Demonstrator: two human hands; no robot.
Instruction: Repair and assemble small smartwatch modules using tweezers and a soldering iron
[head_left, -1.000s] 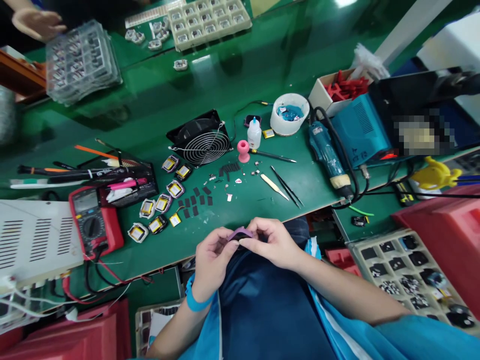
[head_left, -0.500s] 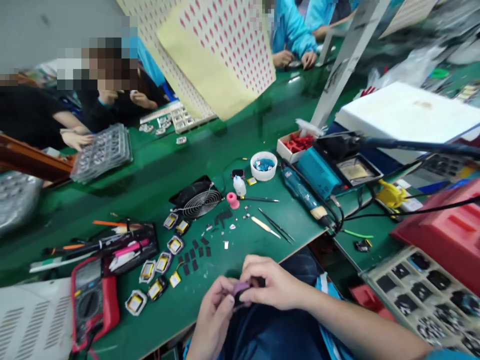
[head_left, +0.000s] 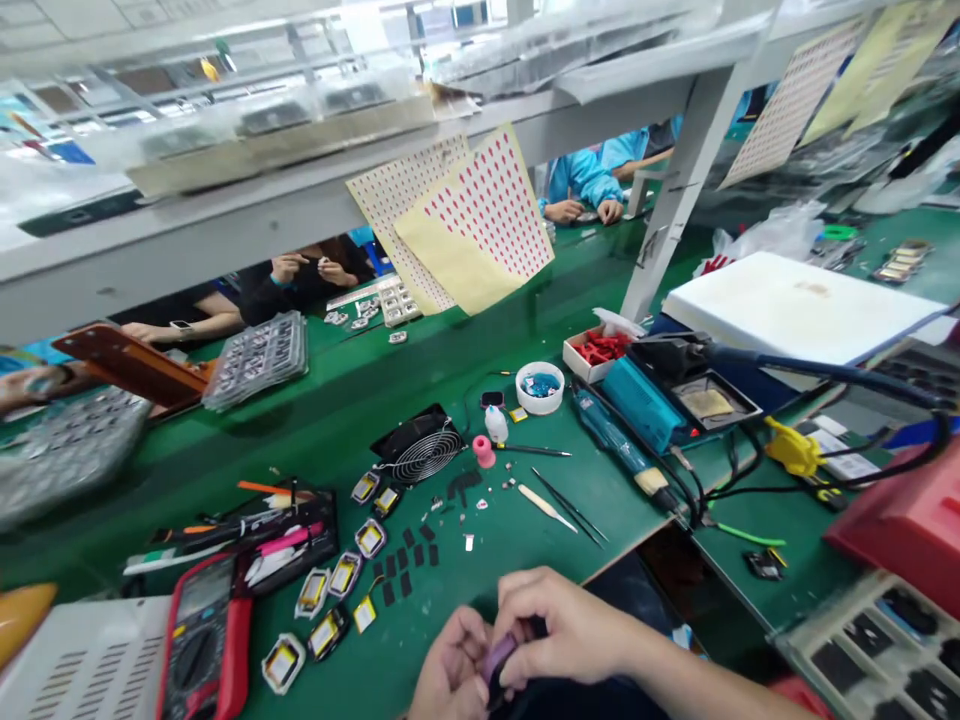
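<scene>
Both my hands meet at the bottom edge of the picture, in front of the green bench (head_left: 337, 430). My left hand (head_left: 450, 672) and my right hand (head_left: 559, 630) are closed together on a small purple part (head_left: 498, 655), most of it hidden by the fingers. Just beyond them on the bench lie several small yellow-faced modules (head_left: 345, 575), black pads (head_left: 409, 560), tweezers (head_left: 570, 505) and a cream stick (head_left: 546, 507).
A red multimeter (head_left: 202, 640), a tool tray (head_left: 255, 535), a small fan (head_left: 420, 450), a pink stand (head_left: 484, 452), a glue bottle (head_left: 495, 424), a white tub (head_left: 540, 387), a blue electric screwdriver (head_left: 615, 445). Other people work across the bench behind dotted sheets (head_left: 480, 215).
The view has tilted upward, so the shelf and the workers opposite show and my hands sit lower in the picture. Both hands keep their hold on the purple part.
</scene>
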